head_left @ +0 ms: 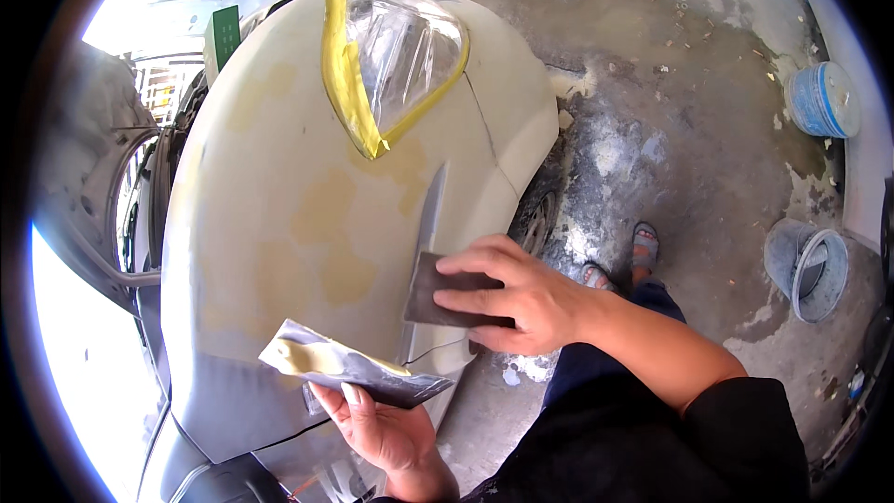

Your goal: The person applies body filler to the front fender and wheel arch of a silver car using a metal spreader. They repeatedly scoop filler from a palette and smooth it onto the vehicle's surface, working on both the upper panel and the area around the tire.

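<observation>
A pale car body panel (pixel 223 224) curves across the left and middle, marked with several yellowish filler patches (pixel 328 205). My right hand (pixel 521 293) presses a flat dark rectangular putty spreader (pixel 422 291) against the panel, fingers spread over its face and thumb side low. A narrow grey putty streak (pixel 432 205) runs up the panel from the spreader's top edge. Closer to me, my left hand (pixel 377 428) grips a grey flat putty board (pixel 372 382) from below, tilted above the panel. Cream putty (pixel 321 359) lies on the board's upper face.
Clear plastic sheeting (pixel 410 47) covers the headlight, bordered by yellow masking tape (pixel 349 84). A raised hood (pixel 88 158) is at the left. On the stained concrete floor (pixel 689 168) stand a blue-and-white bucket (pixel 819 101) and a grey bucket (pixel 778 256). A wheel (pixel 538 224) shows beside the panel.
</observation>
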`<action>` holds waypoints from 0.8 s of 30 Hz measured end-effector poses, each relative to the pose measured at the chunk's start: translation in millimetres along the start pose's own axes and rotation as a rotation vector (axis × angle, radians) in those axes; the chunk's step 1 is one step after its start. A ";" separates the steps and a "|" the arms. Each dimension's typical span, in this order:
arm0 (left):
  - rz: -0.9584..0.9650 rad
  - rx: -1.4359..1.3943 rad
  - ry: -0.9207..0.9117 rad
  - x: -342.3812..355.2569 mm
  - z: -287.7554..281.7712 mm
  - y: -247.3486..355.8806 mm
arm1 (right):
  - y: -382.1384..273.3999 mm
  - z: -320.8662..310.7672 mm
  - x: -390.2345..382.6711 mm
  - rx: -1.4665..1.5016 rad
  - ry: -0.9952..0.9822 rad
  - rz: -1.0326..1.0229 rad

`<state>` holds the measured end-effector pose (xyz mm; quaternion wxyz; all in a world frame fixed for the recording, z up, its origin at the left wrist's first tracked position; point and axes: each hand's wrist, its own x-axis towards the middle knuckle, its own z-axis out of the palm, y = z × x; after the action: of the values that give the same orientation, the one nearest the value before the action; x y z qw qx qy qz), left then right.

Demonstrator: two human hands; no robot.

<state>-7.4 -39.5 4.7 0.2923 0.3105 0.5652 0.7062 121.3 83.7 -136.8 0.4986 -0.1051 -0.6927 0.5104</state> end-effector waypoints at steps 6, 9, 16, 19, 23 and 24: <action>0.142 0.074 0.055 -9.2 -14.7 7.4 | 3.3 30.9 74.2 -0.355 0.216 0.122; 0.141 0.095 0.067 -12.4 -20.0 5.6 | 4.5 41.3 93.8 -0.383 0.286 0.095; 0.034 0.016 -0.044 -21.3 -34.2 -4.0 | 6.3 53.7 100.9 -0.427 0.314 0.097; 0.026 0.007 -0.053 -21.9 -35.9 -7.3 | 10.9 56.2 94.1 -0.427 0.299 0.100; 0.021 0.018 -0.038 -20.8 -35.4 -10.3 | 13.9 58.3 88.4 -0.422 0.282 0.096; 0.019 0.015 -0.038 -21.0 -36.7 -11.5 | 14.6 58.8 87.2 -0.419 0.281 0.094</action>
<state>-21.6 -75.9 -15.0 0.2939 0.3316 0.5620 0.6985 27.2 112.1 -96.7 0.5329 -0.3081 -0.7016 0.3590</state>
